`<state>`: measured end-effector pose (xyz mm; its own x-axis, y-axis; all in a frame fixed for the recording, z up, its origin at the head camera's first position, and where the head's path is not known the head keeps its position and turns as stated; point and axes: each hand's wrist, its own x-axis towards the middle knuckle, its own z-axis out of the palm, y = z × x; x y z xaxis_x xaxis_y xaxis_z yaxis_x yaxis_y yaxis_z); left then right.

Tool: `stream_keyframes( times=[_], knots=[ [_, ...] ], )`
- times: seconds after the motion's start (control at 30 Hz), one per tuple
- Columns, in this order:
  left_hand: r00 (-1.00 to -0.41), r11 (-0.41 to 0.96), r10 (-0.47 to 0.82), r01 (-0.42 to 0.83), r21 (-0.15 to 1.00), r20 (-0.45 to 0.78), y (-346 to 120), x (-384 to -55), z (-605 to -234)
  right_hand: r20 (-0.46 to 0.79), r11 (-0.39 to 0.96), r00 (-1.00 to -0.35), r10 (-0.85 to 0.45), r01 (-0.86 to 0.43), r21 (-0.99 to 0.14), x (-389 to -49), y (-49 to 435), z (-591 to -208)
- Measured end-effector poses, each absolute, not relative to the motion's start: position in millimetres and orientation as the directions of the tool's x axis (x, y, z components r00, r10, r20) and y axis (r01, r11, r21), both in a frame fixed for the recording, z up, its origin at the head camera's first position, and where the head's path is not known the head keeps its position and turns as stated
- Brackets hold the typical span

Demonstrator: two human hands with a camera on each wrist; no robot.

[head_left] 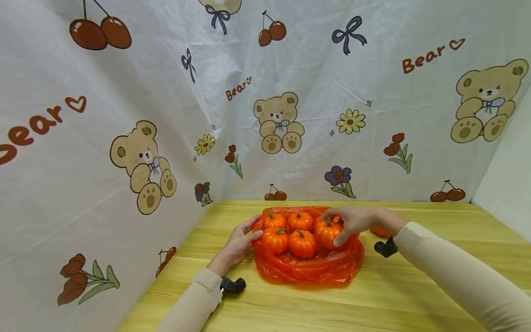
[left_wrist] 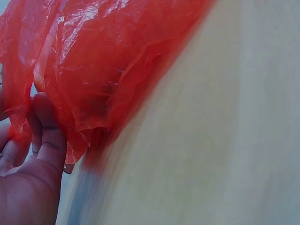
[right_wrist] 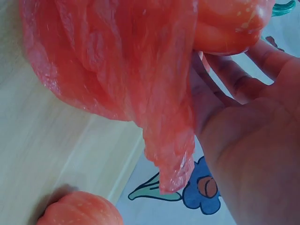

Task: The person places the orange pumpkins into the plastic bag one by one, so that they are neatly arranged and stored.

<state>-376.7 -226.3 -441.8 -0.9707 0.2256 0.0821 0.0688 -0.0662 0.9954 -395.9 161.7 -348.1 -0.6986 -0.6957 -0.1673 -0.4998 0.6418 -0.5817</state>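
Note:
A thin red plastic bag (head_left: 307, 273) lies spread on the table with several small orange pumpkins (head_left: 302, 243) in its opening. At its left edge my left hand (head_left: 239, 240) grips the plastic; the left wrist view shows folds of the bag (left_wrist: 108, 65) between thumb and fingers. My right hand (head_left: 353, 221) reaches over the right side and holds a pumpkin (head_left: 327, 233) with a green stem, thumb in front and fingers behind. In the right wrist view this pumpkin (right_wrist: 229, 28) sits against the fingers, with part of the bag hanging beside it.
Another pumpkin (right_wrist: 82, 211) lies outside the bag on the wooden table (head_left: 257, 306), to the right and partly behind my right wrist. A white sheet (head_left: 315, 60) printed with bears stands behind and to the left. Black wrist devices (head_left: 233, 285) sit under both wrists.

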Motion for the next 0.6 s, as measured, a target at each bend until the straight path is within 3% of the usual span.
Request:
stream_keyframes(
  times=[0.4, 0.6],
  knots=[
    [-0.968, -0.05, 0.235, 0.08, 0.996, 0.09, -227, -376, -441, -0.186, 0.691, -0.73, -0.658, -0.488, -0.532, -386, 161, -354],
    [-0.967, -0.046, 0.24, 0.083, 0.995, 0.092, -227, -377, -442, -0.141, 0.663, -0.714, -0.686, -0.533, -0.526, -389, 164, -360]
  ],
)
